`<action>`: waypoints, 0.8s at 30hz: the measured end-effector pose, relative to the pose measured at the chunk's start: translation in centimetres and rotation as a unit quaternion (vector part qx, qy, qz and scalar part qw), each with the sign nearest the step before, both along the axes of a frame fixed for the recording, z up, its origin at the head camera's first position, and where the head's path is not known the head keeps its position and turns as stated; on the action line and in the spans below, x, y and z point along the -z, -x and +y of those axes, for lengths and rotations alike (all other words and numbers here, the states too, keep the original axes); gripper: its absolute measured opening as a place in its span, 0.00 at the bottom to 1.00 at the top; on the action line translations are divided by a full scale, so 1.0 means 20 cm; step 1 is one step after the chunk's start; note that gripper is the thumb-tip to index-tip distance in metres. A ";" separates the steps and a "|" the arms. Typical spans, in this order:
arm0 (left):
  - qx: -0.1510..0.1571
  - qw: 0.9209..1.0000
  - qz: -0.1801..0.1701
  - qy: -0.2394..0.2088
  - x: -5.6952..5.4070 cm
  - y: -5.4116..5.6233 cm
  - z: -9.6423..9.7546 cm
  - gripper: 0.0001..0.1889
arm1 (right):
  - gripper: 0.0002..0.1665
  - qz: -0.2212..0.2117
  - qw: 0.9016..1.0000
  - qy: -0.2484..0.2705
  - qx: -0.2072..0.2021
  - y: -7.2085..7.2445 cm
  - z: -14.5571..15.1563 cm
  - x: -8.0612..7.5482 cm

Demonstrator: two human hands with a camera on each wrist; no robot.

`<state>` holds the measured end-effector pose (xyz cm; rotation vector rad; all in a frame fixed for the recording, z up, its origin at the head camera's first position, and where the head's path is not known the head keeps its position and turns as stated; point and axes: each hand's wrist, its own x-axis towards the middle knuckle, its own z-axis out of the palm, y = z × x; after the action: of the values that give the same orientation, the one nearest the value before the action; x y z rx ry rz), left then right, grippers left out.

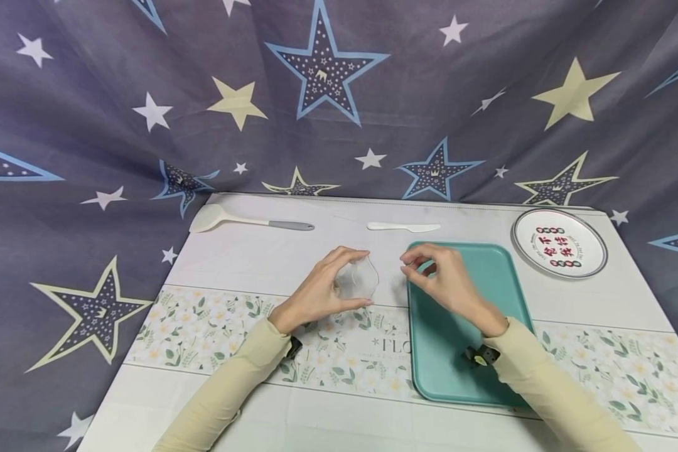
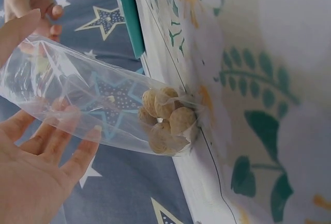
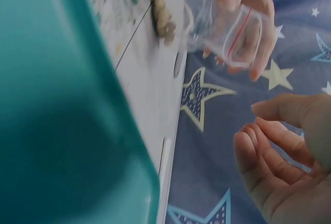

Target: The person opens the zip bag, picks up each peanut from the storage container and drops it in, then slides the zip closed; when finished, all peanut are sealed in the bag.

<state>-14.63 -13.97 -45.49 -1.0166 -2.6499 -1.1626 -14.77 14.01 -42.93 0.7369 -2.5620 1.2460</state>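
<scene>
My left hand point(image 1: 324, 285) grips a clear plastic zip bag point(image 2: 114, 105) near its mouth, thumb on one side and fingers on the other. A red zip line point(image 3: 240, 32) runs along the rounded, gaping mouth, which faces my right hand. Several round, tan, rough-skinned nuts point(image 2: 168, 113) lie bunched at the bag's bottom, close to the tabletop. My right hand point(image 1: 449, 279) hovers over the left edge of a teal tray point(image 1: 457, 358), apart from the bag. Its fingers are loosely bent with the thumb near the index fingertip, and nothing shows between them.
Toward the back left lies a cream spatula point(image 1: 206, 218) with a grey handle end. A white knife point(image 1: 403, 227) lies behind the tray. At the back right stands a white plate point(image 1: 525, 235) with red lettering. A star-patterned curtain point(image 1: 203, 150) hangs behind the table.
</scene>
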 end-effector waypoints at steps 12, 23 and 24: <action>0.000 1.000 -0.002 -0.002 0.00 0.00 0.01 0.46 | 0.12 -0.013 0.998 -0.038 0.044 0.08 0.20 0.10; 0.001 1.000 0.000 0.000 -0.01 0.00 0.00 0.45 | 0.11 -0.017 0.996 -0.051 0.070 0.16 0.32 0.17; 0.001 1.000 0.000 0.000 -0.01 0.00 0.00 0.45 | 0.11 -0.015 0.996 -0.054 0.072 0.17 0.33 0.17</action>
<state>-14.59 -13.93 -45.29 -1.0199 -2.6497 -1.1630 -18.09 20.55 -46.38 0.5440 -2.6703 1.0913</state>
